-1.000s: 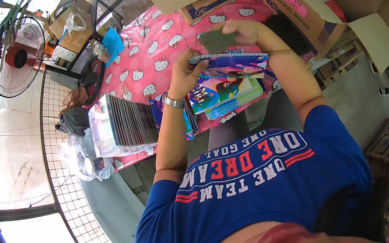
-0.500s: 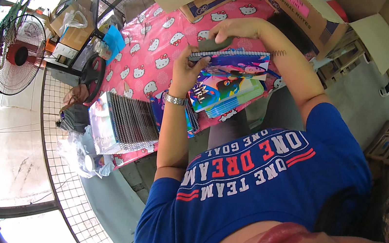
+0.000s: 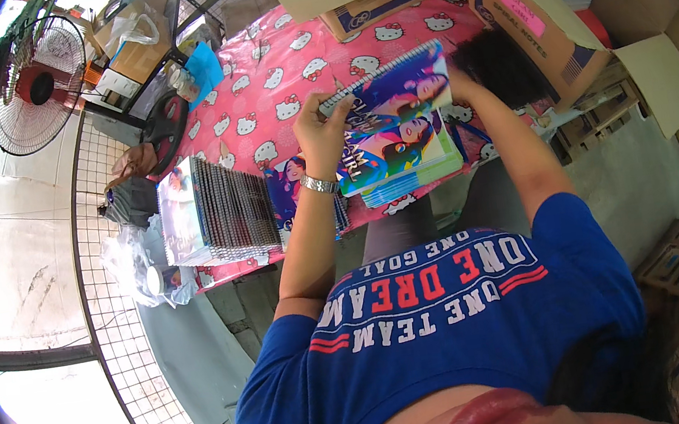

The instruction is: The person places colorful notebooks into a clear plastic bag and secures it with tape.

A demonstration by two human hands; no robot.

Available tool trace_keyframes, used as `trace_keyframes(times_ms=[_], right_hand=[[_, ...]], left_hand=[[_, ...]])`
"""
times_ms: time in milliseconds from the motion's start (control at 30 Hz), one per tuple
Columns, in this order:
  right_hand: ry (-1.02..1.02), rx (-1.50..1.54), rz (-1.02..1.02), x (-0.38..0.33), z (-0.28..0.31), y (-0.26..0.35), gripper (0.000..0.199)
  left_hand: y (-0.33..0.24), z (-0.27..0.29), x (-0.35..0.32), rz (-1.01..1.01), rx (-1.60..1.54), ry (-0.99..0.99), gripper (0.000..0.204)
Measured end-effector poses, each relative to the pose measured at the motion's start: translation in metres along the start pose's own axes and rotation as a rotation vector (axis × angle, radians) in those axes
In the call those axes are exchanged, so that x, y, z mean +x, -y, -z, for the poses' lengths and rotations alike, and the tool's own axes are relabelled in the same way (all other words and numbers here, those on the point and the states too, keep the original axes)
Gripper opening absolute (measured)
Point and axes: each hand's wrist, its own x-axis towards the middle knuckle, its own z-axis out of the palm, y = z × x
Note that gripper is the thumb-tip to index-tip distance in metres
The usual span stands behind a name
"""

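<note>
A colourful spiral notebook (image 3: 405, 92) is held up over the table with its coil along the top edge. My left hand (image 3: 324, 128) is closed on its left end, thumb in front, near the coil. My right hand (image 3: 465, 88) is at the notebook's right edge; its fingers are hidden behind the cover. Just below lies another bright-covered book (image 3: 388, 158) on a small stack with pale green and blue edges (image 3: 413, 185). Left of my left wrist, more printed covers (image 3: 289, 188) lie beside a row of finished-looking coil-bound notebooks (image 3: 236, 204).
A pink patterned cloth (image 3: 278, 74) covers the table. Right of my right hand lies a bundle of black coils (image 3: 500, 66). An open carton (image 3: 538, 23) with books stands at the far right. A fan (image 3: 40, 88) and a plastic bag (image 3: 136, 264) are at the left.
My right hand has moved right and down from the coil's left part to the notebook's right edge. The notebook now tilts up at its right, and the loose coil end no longer shows.
</note>
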Motion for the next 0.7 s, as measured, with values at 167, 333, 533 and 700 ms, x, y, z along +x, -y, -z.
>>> trace_keyframes(times_ms=[167,333,533,700], right_hand=[[-0.331,-0.217,0.145,-0.088,-0.043,-0.019,0.051],[-0.325,-0.649,0.102,-0.166,-0.059,-0.015,0.059],[-0.333,-0.524,0.025,-0.179,-0.041,-0.002,0.054],[-0.903,0.099,0.276,-0.18,-0.01,0.09,0.043]], left_hand=[[0.001,0.004,-0.019,-0.075,-0.157,-0.202,0.014],[-0.007,-0.008,-0.018,-0.024,-0.011,-0.239,0.034],[-0.001,-0.008,-0.018,-0.124,-0.069,-0.187,0.021],[0.006,0.004,-0.028,-0.023,-0.133,-0.079,0.028]])
